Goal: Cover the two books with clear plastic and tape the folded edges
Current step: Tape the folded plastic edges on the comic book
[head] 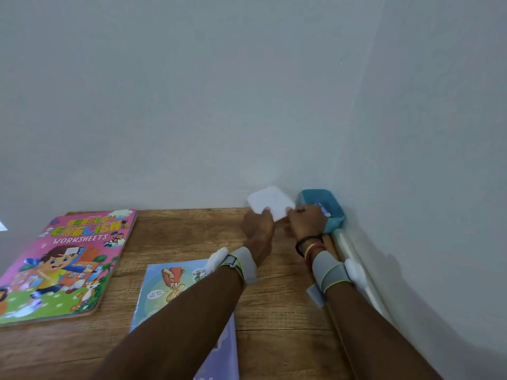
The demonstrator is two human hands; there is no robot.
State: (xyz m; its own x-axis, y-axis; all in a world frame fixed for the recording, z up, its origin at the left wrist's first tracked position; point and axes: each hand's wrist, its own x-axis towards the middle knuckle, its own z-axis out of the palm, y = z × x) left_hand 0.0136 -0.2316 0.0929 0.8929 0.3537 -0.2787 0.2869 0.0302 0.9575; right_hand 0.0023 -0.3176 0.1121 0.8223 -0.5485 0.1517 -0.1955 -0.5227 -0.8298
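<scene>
A pink "Nursery English Worksheets" book (68, 264) lies flat at the left of the wooden table (175, 229). A blue picture book (164, 292) lies nearer me, partly under my left forearm. Both arms reach to the table's far right corner. My left hand (259, 231) and my right hand (304, 220) each pinch a lower edge of a small white card with rounded corners (270, 200), held up against the wall. A roll of clear plastic (356, 259) lies along the right wall.
A small blue tray (336, 212) with something inside sits in the far right corner, right beside my right hand. Grey walls close the table at the back and right. A brown stick lies next to the plastic roll.
</scene>
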